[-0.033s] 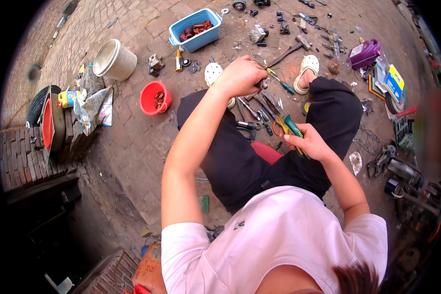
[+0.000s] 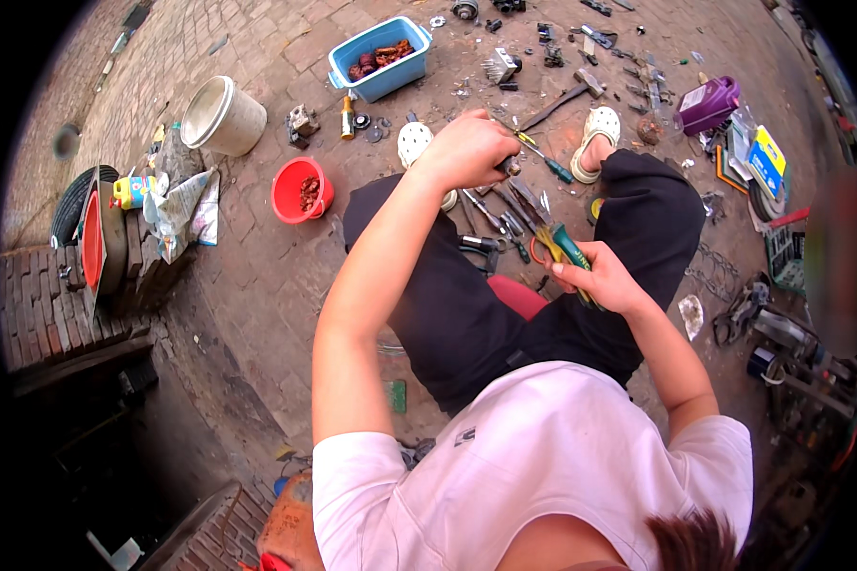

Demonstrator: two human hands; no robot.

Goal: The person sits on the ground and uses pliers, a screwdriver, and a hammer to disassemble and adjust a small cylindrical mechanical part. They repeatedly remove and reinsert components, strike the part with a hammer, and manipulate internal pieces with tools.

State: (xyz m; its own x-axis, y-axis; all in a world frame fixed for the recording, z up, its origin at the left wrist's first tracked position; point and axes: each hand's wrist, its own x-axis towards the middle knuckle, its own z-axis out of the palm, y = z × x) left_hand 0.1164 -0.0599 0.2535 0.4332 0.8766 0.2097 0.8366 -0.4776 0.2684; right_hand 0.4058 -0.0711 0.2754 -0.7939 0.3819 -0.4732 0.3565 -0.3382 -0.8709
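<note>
My left hand (image 2: 472, 150) is closed, back upward, around a small dark part (image 2: 510, 167) whose end shows past the fingers. The fingers hide the rest of it. In my right hand (image 2: 604, 277) is a pair of pliers (image 2: 570, 249) with green and yellow handles. Their jaws point away from me toward the left hand, close below the dark part. Screwdrivers and other hand tools (image 2: 507, 221) lie on the ground between my legs. A screwdriver with a green handle (image 2: 558, 170) rests just beyond, near my right shoe (image 2: 598, 133).
A red bucket (image 2: 303, 190) and a blue tub (image 2: 379, 59) hold reddish-brown metal pieces. A white bucket (image 2: 223, 116) stands farther left. Beyond my feet lie a hammer (image 2: 564, 99) and scattered metal parts. On the right are a purple jug (image 2: 707, 105) and a green crate (image 2: 787, 257).
</note>
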